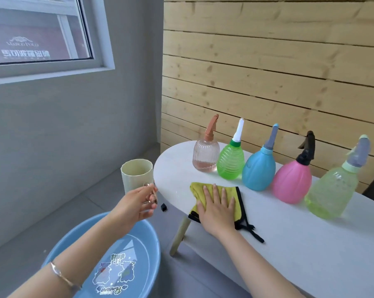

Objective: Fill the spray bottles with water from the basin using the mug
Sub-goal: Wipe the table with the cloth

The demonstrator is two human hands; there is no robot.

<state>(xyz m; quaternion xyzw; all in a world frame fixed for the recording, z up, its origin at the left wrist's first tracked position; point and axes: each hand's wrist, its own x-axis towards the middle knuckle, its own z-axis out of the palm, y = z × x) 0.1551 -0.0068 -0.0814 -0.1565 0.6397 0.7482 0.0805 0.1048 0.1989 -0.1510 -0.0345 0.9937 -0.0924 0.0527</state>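
Note:
My left hand (136, 204) grips the handle of a cream mug (136, 175), held upright above the far rim of the blue basin (59, 261), which has water in it. My right hand (217, 208) lies flat, fingers spread, on a yellow cloth (197, 188) with black trim on the white table (289, 244). Several spray bottles stand in a row along the table's back: a clear pink one (205, 158), a green one (230, 161), a blue one (258, 169), a pink one (291, 182) and a pale green one (331, 193). All have their spray heads on.
The table stands on a wooden leg (180, 236) against a wood-slat wall (267, 72). A small black piece (164, 206) sits by the table's near edge. The basin rests on a grey tiled floor under a window (37, 31).

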